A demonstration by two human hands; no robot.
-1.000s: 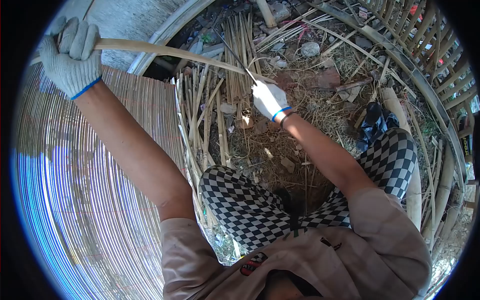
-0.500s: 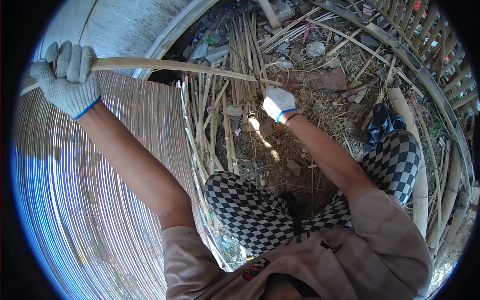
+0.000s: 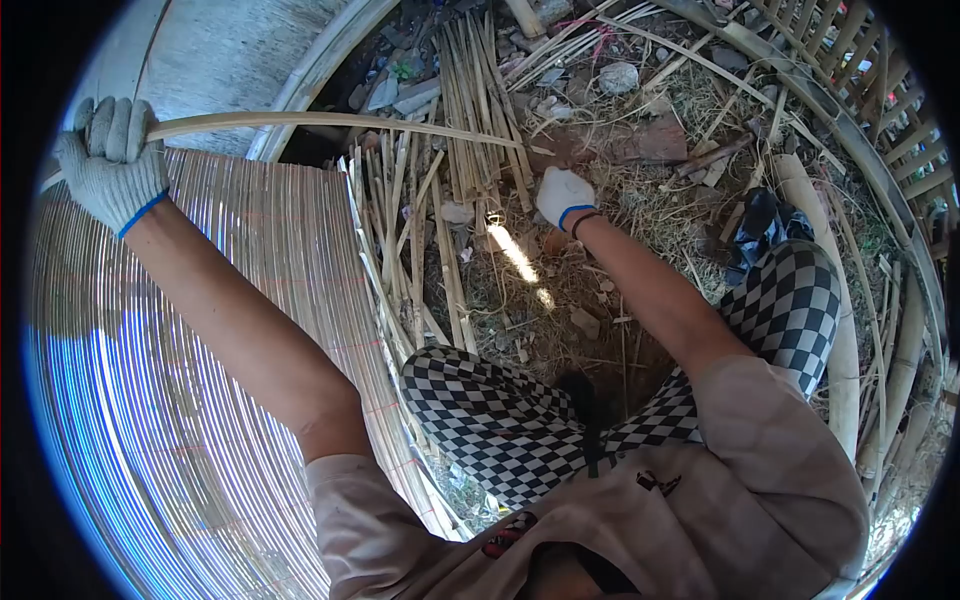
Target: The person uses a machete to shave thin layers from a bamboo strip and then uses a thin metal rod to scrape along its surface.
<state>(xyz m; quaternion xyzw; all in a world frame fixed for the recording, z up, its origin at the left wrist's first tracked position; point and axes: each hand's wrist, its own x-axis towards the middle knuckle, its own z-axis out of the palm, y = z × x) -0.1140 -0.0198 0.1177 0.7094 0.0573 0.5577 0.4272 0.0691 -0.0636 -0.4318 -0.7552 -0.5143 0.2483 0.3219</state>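
Observation:
My left hand (image 3: pixel 112 160), in a grey knitted glove with a blue cuff, is wrapped round one end of a long pale bamboo strip (image 3: pixel 330 119) at the upper left. The strip bows across to the right, over a bundle of thin sticks (image 3: pixel 470 110). Close to its far end, just below and apart from it, is my right hand (image 3: pixel 565 195), also gloved. Its fingers are curled in, and what they hold, if anything, is hidden.
A slatted bamboo mat (image 3: pixel 250 260) spreads over the left side. Stones, a brick (image 3: pixel 655 140) and dry straw lie on the ground. Thick bamboo poles (image 3: pixel 835 340) and black plastic (image 3: pixel 765 230) are at right, below a lattice (image 3: pixel 915 150).
My left hand has shifted a little left with the strip. My right hand has come away from the strip's far end, slightly to the right.

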